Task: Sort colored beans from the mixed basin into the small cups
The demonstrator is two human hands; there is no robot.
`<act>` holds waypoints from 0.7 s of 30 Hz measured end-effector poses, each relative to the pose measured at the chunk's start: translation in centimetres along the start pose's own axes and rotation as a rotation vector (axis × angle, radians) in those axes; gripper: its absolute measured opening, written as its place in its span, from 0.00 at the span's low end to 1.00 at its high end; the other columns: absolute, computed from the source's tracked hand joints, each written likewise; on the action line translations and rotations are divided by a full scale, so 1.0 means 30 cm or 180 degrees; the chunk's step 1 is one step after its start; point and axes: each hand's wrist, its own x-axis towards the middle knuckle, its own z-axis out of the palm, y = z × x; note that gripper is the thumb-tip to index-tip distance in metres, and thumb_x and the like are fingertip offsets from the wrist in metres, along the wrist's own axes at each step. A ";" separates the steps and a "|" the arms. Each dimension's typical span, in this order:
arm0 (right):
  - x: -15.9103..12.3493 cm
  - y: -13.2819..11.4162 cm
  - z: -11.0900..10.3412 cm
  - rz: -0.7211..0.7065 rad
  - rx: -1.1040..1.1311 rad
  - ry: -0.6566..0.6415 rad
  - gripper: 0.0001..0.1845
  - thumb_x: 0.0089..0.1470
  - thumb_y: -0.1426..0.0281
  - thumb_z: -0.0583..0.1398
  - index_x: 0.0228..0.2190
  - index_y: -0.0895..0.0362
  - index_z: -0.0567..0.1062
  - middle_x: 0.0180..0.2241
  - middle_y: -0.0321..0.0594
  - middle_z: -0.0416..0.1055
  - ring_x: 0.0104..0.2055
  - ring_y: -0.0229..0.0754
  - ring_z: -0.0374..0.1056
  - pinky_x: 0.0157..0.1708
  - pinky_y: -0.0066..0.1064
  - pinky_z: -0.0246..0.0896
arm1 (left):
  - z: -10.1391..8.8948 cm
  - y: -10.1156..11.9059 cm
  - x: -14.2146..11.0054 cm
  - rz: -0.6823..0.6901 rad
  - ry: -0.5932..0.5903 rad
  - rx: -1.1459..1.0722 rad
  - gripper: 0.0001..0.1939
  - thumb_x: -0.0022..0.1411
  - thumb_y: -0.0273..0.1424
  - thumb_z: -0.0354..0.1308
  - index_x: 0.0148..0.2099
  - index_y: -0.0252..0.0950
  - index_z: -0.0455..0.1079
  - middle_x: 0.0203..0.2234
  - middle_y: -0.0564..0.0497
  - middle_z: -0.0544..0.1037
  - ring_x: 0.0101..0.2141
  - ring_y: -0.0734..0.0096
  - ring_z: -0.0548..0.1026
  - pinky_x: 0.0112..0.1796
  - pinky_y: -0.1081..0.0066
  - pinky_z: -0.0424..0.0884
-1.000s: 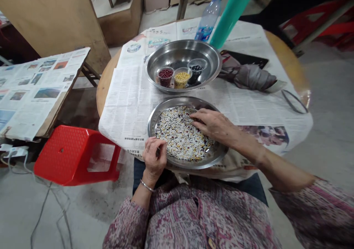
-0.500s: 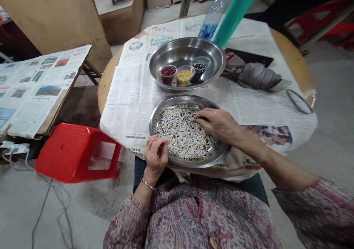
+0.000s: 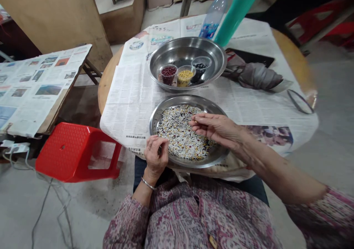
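A round steel plate (image 3: 218,160) lies before me, spread with mixed white, yellow, dark red and black grains and beans (image 3: 184,138). Over its right part is my right hand (image 3: 214,127), closed in a pinch with a small yellow bean (image 3: 195,121) at the fingertips. My left hand (image 3: 156,151) rests by the plate's left front rim, thumb and forefinger pressed together; anything between them is hidden. Behind the plate, a deeper steel basin (image 3: 212,53) holds clear cups of red beans (image 3: 168,71), yellow beans (image 3: 185,74) and black beans (image 3: 200,66).
Newspaper (image 3: 124,105) covers the round table. At its back stand a clear bottle (image 3: 212,15) and a tall green bottle (image 3: 235,17). A folded grey umbrella (image 3: 257,75) lies right of the basin. A red stool (image 3: 69,151) stands on the floor at left.
My right hand has lifted slightly off the grains and turned, now showing a yellow bean in its pinch. My left hand has stayed where it was.
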 end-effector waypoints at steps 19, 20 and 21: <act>-0.009 0.057 0.043 0.0310 0.0146 -0.0305 0.09 0.49 0.66 0.66 0.34 0.54 0.77 0.38 0.47 0.81 0.43 0.48 0.78 0.52 0.44 0.75 | 0.002 -0.006 -0.011 -0.0013 -0.0028 0.0107 0.04 0.66 0.24 0.58 0.41 0.37 0.72 0.31 0.51 0.80 0.36 0.69 0.79 0.46 0.63 0.77; -0.010 0.058 0.044 0.0299 0.0124 -0.0296 0.09 0.49 0.66 0.66 0.34 0.54 0.76 0.38 0.47 0.80 0.43 0.49 0.78 0.52 0.45 0.75 | 0.003 -0.006 -0.012 -0.0017 -0.0030 0.0114 0.03 0.66 0.25 0.58 0.41 0.37 0.72 0.31 0.51 0.80 0.36 0.69 0.79 0.46 0.63 0.77; -0.011 0.058 0.044 0.0289 0.0107 -0.0287 0.09 0.48 0.66 0.65 0.34 0.54 0.76 0.38 0.47 0.80 0.43 0.49 0.78 0.52 0.45 0.75 | 0.003 -0.007 -0.012 -0.0019 -0.0030 0.0115 0.03 0.66 0.25 0.58 0.41 0.37 0.72 0.31 0.51 0.80 0.37 0.69 0.79 0.46 0.63 0.77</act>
